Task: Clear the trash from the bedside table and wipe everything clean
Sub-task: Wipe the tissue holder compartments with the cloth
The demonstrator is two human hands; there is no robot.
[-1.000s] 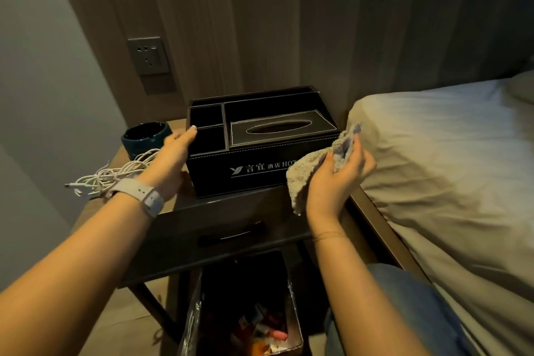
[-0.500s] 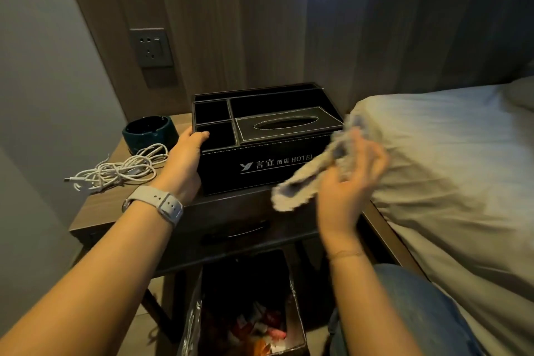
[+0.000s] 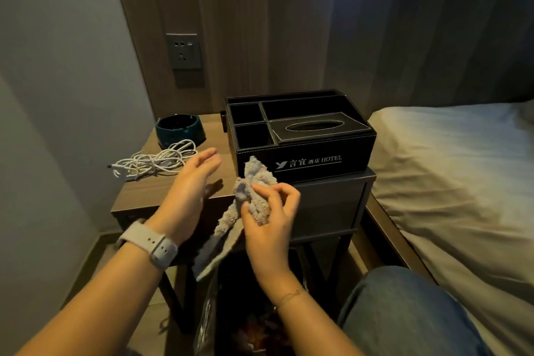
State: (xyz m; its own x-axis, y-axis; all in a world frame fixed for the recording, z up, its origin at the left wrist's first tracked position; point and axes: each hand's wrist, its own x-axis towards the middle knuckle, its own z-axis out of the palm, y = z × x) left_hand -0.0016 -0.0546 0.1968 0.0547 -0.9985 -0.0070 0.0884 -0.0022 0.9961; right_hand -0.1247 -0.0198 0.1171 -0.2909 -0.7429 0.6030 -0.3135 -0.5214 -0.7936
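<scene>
My right hand [image 3: 270, 220] is shut on a pale blue-grey cloth [image 3: 248, 199], bunched in front of the bedside table [image 3: 161, 191]; a loose tail of the cloth hangs down to the left. My left hand [image 3: 189, 185] is open with fingers spread, just left of the cloth and not touching it. A black leather hotel organiser with a tissue slot [image 3: 300, 136] stands on the raised right part of the table, behind both hands. A bin lined with a clear bag [image 3: 228, 315] sits under the table, with trash inside it.
A dark teal ashtray [image 3: 179, 128] and a coiled white cable [image 3: 153, 160] lie on the left of the tabletop. A wall socket [image 3: 183, 50] is above. The bed [image 3: 462, 167] borders the table on the right; my knee in jeans [image 3: 404, 309] is at lower right.
My left hand has let go of the organiser and drawn back, open, toward the cloth. My right hand has moved left and down with the cloth, in front of the table edge.
</scene>
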